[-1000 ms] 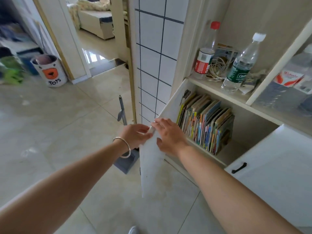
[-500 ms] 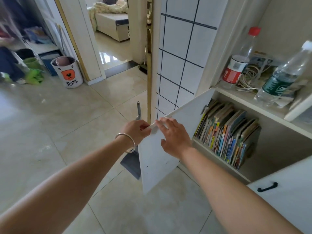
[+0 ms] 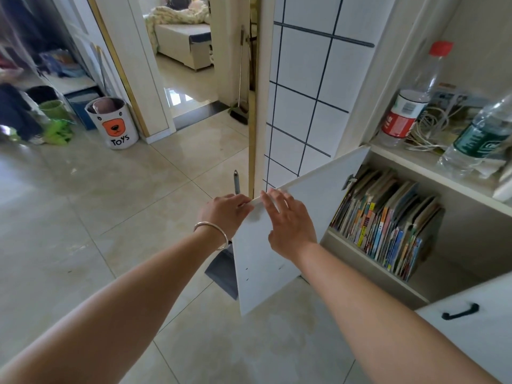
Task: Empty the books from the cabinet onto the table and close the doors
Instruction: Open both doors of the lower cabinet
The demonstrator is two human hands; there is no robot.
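While both your hands meet at the top outer corner of the left cabinet door (image 3: 279, 239), that door stands swung wide open, w/ the books (image 3: 385, 220) still upright in a packed row on the bottom shelf of the cabinet (image 3: 471, 245), pushed toward the shelf's left end, right end bare. Your left hand (image 3: 223, 212), bracelet (image 3: 212, 231) on the wrist, is curled round the door's top edge from the outer side, fingers closed on it. Your right hand (image 3: 289, 223) lies flat on the door's inner face, fingers spread & fingertips hooked over the top edge, nothing else held. Right door (image 3: 476, 322), black handle (image 3: 460, 311), is open too, at the frame's lower right. On the shelf above the books: red-cap bottle (image 3: 410, 103) at the left end, cables (image 3: 432, 128) just beside it, green-label bottle (image 3: 479, 139) further right. Behind the left door a dustpan (image 3: 224, 268) stands on the floor (image 3: 83, 217), partly hidden. A TOYS bin (image 3: 113, 121) sits by the doorway, well apart.
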